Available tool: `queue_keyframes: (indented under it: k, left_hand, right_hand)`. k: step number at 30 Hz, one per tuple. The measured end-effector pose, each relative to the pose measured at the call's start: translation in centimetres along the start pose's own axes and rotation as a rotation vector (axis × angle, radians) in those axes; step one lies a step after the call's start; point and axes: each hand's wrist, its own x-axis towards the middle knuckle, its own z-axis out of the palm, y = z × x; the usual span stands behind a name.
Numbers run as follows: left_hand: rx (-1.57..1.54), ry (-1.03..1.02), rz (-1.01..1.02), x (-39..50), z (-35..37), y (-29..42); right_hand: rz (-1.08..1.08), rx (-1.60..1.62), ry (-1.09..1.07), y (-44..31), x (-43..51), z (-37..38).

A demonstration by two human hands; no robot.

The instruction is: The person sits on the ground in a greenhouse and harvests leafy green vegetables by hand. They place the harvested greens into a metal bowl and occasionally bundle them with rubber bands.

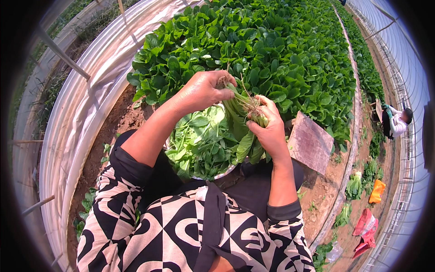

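Note:
My right hand (272,125) grips a bunch of leafy green plants (247,144) by the stems, with the roots up and the leaves hanging down. Just left of it, my left hand (212,90) pinches the root end of a pale-stemmed plant (233,103) between thumb and fingers. Thin brown roots (249,103) stick out between the two hands. Below them a white basin (224,173), piled with loose green leaves (200,142), sits between my knees. The hands hide part of the basin's far side.
Dense leafy crop (251,44) fills the bed ahead. A flat board (311,142) leans at its edge on the right. White plastic sheeting (98,78) runs along the left. Farther right are a person (397,120), tied greens (354,185), an orange bag (377,191) and red bags (366,226).

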Motion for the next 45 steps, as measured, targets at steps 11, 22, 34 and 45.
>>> queue_keyframes:
  k: [11, 22, 34, 45]
  left_hand:
    - [0.433, -0.121, 0.122, 0.0, -1.1, -0.1]
    - [0.354, -0.182, 0.121, -0.1, -0.2, 0.9]
    - [0.878, 0.052, 0.250, 0.0, -0.3, -1.5]
    - [0.763, -0.099, 0.136, -0.2, -2.8, -0.1]
  right_hand:
    - [0.016, -0.365, 0.117, -0.2, 1.3, -0.6]
    - [0.366, 0.553, -0.108, -1.5, 1.9, 1.8]
    - [0.483, 0.742, -0.506, -3.1, 1.0, 0.1]
    - [0.385, 0.680, -0.095, -1.3, 1.7, 1.9]
